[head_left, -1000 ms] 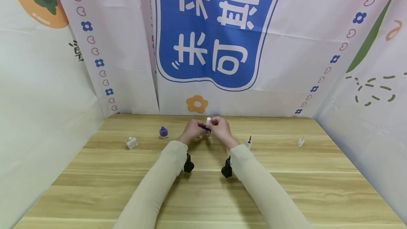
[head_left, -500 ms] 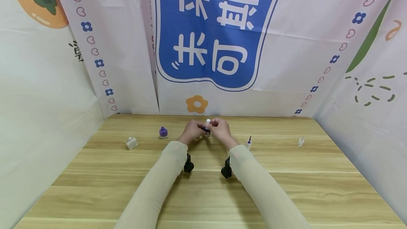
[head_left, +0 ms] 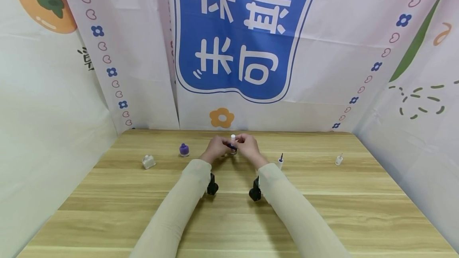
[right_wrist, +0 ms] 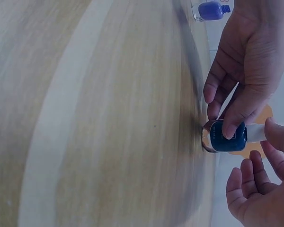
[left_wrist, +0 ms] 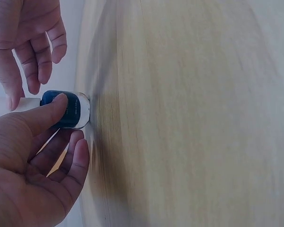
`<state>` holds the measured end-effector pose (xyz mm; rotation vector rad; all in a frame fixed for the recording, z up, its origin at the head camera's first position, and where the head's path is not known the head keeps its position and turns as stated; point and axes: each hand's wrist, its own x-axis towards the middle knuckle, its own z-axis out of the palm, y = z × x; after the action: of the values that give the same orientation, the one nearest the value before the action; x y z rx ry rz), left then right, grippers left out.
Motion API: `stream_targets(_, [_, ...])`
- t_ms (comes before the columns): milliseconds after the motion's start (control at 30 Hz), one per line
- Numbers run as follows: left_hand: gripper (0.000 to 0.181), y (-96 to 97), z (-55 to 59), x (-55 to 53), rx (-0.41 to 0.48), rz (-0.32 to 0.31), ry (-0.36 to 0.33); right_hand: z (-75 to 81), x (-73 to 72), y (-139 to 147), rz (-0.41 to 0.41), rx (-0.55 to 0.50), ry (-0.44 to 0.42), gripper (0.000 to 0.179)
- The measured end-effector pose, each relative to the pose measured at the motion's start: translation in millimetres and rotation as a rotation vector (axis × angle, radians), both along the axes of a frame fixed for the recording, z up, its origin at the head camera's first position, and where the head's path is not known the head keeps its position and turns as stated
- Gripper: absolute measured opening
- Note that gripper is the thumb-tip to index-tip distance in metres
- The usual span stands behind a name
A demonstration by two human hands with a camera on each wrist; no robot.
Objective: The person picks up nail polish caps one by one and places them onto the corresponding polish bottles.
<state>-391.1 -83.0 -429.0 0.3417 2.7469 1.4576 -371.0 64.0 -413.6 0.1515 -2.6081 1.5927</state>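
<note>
A dark blue nail polish bottle (left_wrist: pixel 75 113) with a white cap (head_left: pixel 233 136) stands upright at the far middle of the table. My left hand (head_left: pixel 217 146) pinches the bottle's body between thumb and fingers, as the right wrist view also shows. From the other side my right hand (head_left: pixel 249 146) pinches the cap between thumb and index finger, its other fingers loosely bent. The cap sits on the bottle's neck, and the bottle's base is right at the tabletop.
To the left are an uncapped purple polish bottle (head_left: pixel 184 150) and a clear bottle (head_left: pixel 148 162). On the right, two white caps stand with brushes pointing up: one purple-tipped brush cap (head_left: pixel 281 163), one pale brush cap (head_left: pixel 338 160). A printed cloth (head_left: pixel 322 90) hangs behind the table.
The bottle and its white cap have shifted slightly left and toward me, with both hands keeping their hold. The other bottles and caps stay where they were.
</note>
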Motion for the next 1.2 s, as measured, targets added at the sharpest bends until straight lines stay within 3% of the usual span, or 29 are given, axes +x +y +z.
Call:
stream_targets(633, [0.019, -2.4, 7.5, 7.2, 0.022, -0.006, -0.039, 5.9, 4.7, 3, 0.054, 0.024, 0.0, 0.031])
stream_targets(900, [0.037, -10.8, 15.6, 13.6, 0.079, 0.04, -0.068, 13.0, 9.9, 8, 0.065, 0.052, -0.002, 0.04])
stream_targets(1000, [0.041, -14.8, 18.6, 16.9, 0.079, 0.049, -0.06, 17.7, 15.4, 10, 0.064, 0.06, -0.006, 0.042])
stream_targets(1200, [0.042, -24.9, 25.2, 26.7, 0.046, 0.045, 0.024, 24.7, 27.4, 17, 0.08, 0.094, 0.011, 0.042])
